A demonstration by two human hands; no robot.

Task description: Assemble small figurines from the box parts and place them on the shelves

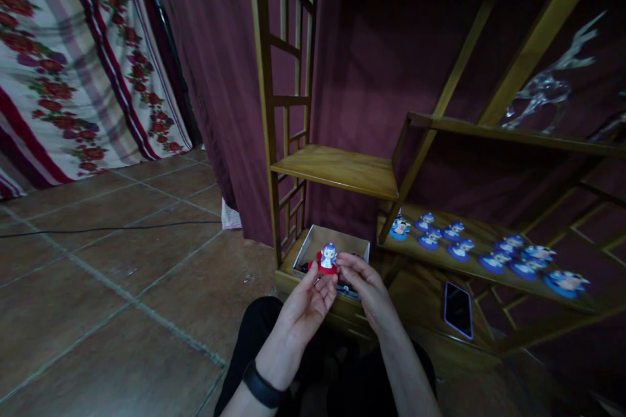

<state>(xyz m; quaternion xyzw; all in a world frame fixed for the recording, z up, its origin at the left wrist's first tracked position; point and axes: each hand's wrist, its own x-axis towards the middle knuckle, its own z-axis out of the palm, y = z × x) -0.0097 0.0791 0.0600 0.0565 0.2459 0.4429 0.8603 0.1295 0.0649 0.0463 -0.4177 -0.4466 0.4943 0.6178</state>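
Observation:
A small figurine (328,255) with a blue top, a white body and a red base is held upright in front of me. My left hand (309,303) grips it from the left, thumb at the base's side and fingers beneath. From the right, my right hand (364,283) has its fingertips closed on the edge of the base. Just behind both hands is an open cardboard box (337,234); dark items lie in it, too dim to name.
Several blue-based figurines (460,249) stand on the low shelf (440,214) at right. Below them lies a phone (458,309). A bare wooden shelf (337,168) juts out above the box. A clear deer ornament (542,91) stands upper right. A black cable (112,229) crosses the tiled floor.

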